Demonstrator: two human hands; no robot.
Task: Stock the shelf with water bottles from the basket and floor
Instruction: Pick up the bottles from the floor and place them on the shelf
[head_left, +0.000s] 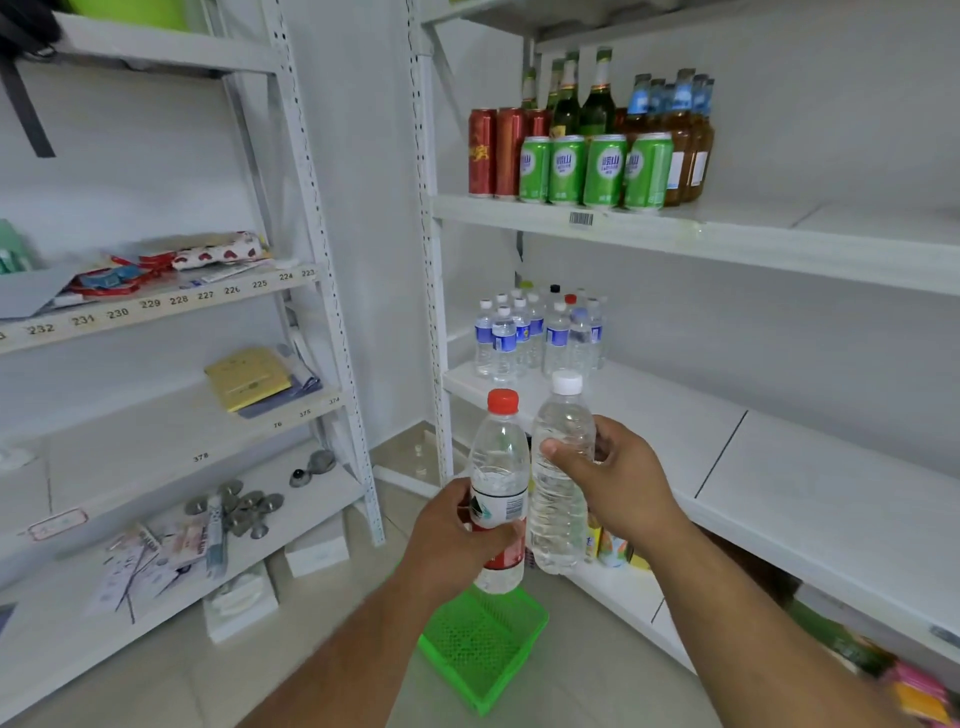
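Note:
My left hand (457, 540) grips a clear water bottle with a red cap and red label (500, 467), held upright. My right hand (618, 483) holds a second clear water bottle with a white cap (561, 467) right beside it; the two bottles nearly touch. Both hang in front of the white middle shelf (675, 415) on the right. At the shelf's far left corner stands a cluster of several water bottles (540, 332) with blue labels. Below my hands, a green mesh basket (483, 644) sits on the floor, and it looks empty.
The shelf above holds red and green cans (566, 161) and glass bottles. A lower shelf shows colourful packages (613, 545). The left rack (322, 260) carries snack packets, a yellow pack, metal discs and papers. White boxes (317, 551) lie on the floor beneath it.

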